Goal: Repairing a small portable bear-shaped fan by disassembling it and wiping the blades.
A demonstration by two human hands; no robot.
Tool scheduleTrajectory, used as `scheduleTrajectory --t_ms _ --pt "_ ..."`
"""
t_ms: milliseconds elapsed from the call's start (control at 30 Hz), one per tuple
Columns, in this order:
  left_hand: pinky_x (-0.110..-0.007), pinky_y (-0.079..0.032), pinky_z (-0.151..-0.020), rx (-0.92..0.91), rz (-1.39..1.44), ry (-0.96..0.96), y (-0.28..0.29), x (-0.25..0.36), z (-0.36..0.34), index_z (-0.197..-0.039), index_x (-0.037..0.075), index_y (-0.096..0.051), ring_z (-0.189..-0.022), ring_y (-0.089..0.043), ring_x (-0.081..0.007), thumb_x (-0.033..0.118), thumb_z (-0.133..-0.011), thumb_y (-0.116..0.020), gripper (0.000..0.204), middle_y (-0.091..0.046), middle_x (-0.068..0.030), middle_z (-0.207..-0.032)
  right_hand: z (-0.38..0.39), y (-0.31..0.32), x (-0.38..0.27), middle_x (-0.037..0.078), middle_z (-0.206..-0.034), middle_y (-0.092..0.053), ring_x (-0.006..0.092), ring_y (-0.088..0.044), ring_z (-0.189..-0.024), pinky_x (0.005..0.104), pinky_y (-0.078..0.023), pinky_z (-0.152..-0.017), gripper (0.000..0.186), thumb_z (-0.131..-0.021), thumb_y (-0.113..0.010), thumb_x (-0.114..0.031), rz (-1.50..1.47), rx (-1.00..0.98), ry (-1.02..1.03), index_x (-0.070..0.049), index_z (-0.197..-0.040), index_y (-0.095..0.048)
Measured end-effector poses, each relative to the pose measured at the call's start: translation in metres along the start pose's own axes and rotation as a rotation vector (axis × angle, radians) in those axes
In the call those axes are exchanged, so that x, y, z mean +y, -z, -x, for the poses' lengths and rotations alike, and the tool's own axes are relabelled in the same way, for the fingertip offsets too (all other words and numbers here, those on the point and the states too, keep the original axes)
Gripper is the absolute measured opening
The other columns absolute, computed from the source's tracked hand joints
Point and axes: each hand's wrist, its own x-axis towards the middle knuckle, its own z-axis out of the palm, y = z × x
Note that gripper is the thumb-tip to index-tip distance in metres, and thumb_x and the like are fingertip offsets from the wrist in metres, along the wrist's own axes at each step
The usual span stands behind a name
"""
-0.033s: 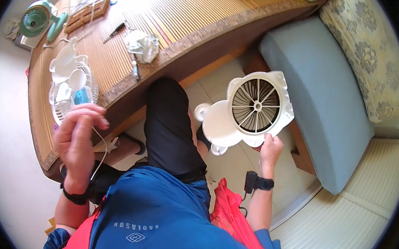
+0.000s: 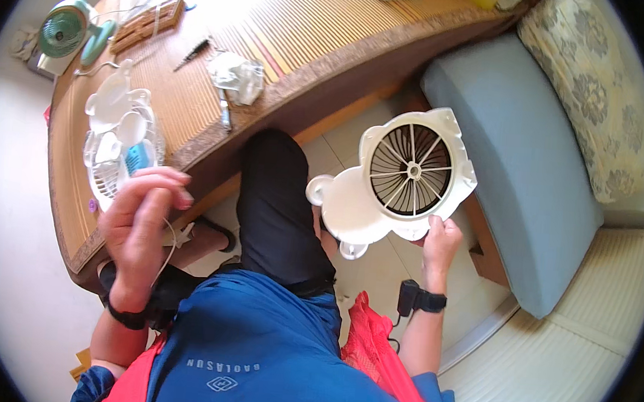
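My right hand [image 2: 442, 239] grips the lower right edge of a white plastic fan housing [image 2: 352, 207], lobed in outline. A round dark grille [image 2: 411, 170] with white spokes is set in it, and the housing is held above the floor, clear of the table. My left hand [image 2: 139, 221] is raised at the table's near left edge, thumb and fingers drawn together. A thin white cord [image 2: 174, 244] hangs from it and seems pinched there, though the fingers partly hide it. Just beyond that hand, white plastic parts [image 2: 108, 112] and a blue piece [image 2: 139, 156] lie on the table.
On the wooden table [image 2: 305, 30] are a small green fan [image 2: 64, 31], a brown wooden rack [image 2: 148, 24], a dark pointed tool [image 2: 191, 54], a crumpled clear bag [image 2: 237, 77] and a slim metal tool [image 2: 225, 110]. A blue-grey cushioned seat [image 2: 507, 155] stands to the right.
The left hand has shifted slightly to the right with the cord. The housing has tilted a little in the right hand, its lower left end slightly further left. The view has shifted slightly.
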Motion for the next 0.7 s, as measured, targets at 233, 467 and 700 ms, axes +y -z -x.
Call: scheduleTrajectory --t_ms 233,467,700 --pt "-0.056 -0.044 -0.124 -0.455 -0.489 -0.464 -0.036 0.023 0.003 -0.153 -0.002 -0.058 -0.148 -0.054 -0.0471 0.036 -0.083 -0.095 0.087 -0.055 -0.0318 -0.158 0.044 -0.014 -0.183 0.006 -0.086 -0.076 0.0069 -0.066 -0.072 0.0295 -0.053 -0.065 0.033 -0.102 -0.061 -0.006 -0.131 -0.164 0.276 0.008 -0.128 -0.074" --pt "-0.067 -0.032 -0.129 -0.602 -0.642 -0.419 -0.106 -0.01 0.03 -0.162 -0.01 -0.04 -0.158 -0.039 -0.0554 0.04 -0.081 -0.088 0.107 -0.043 -0.0392 -0.165 0.067 -0.015 -0.246 0.005 -0.077 -0.074 0.0079 -0.065 -0.066 0.032 -0.052 -0.06 0.037 -0.1 -0.062 -0.006 0.137 -0.133 0.408 0.006 -0.133 -0.073" --pt "-0.067 -0.036 -0.126 -0.53 -0.357 -0.359 -0.123 -0.013 0.029 -0.152 -0.011 -0.047 -0.155 -0.043 -0.0544 0.01 -0.071 -0.074 0.088 -0.049 -0.0353 -0.16 0.076 0.001 -0.252 0.001 -0.065 -0.066 0.0058 -0.058 -0.055 0.0307 -0.044 -0.05 0.042 -0.101 -0.065 -0.007 0.107 -0.019 0.337 0.01 -0.139 -0.069"
